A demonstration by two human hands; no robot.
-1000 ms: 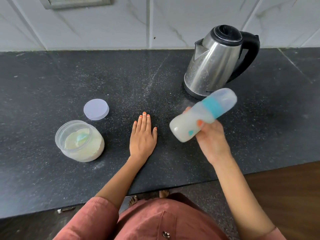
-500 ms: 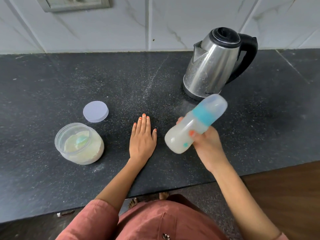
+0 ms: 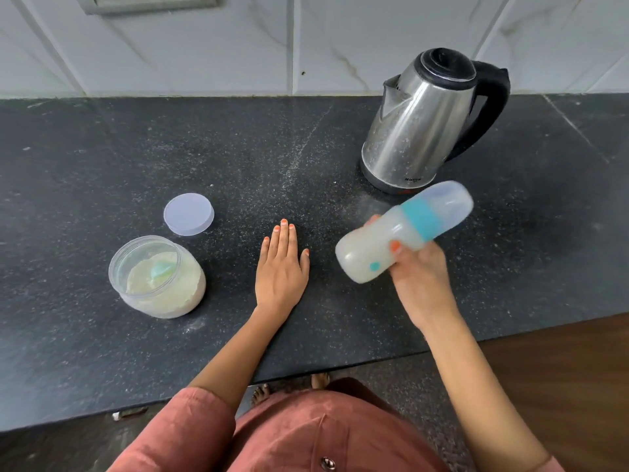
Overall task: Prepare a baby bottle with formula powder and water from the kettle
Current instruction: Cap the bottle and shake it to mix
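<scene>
Above the black counter point(image 3: 102, 148), near its front edge, the right hand point(image 3: 422, 277) grips the one baby bottle point(image 3: 384, 236) round its lower body, thumb over the top and fingers curled behind. The bottle is slanted and slightly blurred, with its milky base toward the left hand point(image 3: 280, 267) and its capped end toward the single steel kettle point(image 3: 422, 124). The left hand lies flat on the counter, palm down, fingers straight and close together, holding nothing. Farther left stands one open formula jar point(image 3: 160, 294) with one teal scoop point(image 3: 161, 269) in the powder. Its one lid point(image 3: 189, 213) lies just behind it.
</scene>
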